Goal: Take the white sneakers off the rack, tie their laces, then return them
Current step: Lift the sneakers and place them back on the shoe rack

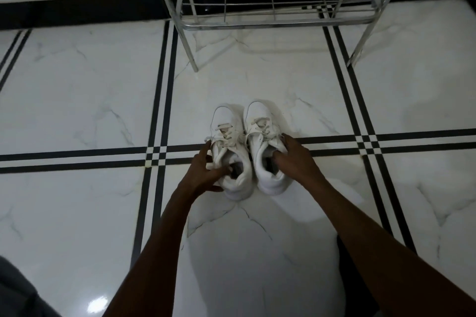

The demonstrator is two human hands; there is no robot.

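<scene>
Two white sneakers stand side by side on the floor, toes pointing away from me. My left hand (206,170) grips the left sneaker (229,136) at its collar, thumb inside the opening and fingers on its outer side. My right hand (293,157) grips the right sneaker (260,121) the same way, thumb inside the opening, fingers on the outer side. Laces on both look gathered over the tongues; whether they are knotted I cannot tell. The metal shoe rack (270,23) stands beyond the shoes, and its lower wire shelf holds nothing.
White marble floor tiles (77,100) with black double stripes surround the shoes. The rack's chrome legs (189,51) reach the floor just beyond the toes. A black skirting band (77,11) runs along the wall. Dark cloth shows at the bottom left corner.
</scene>
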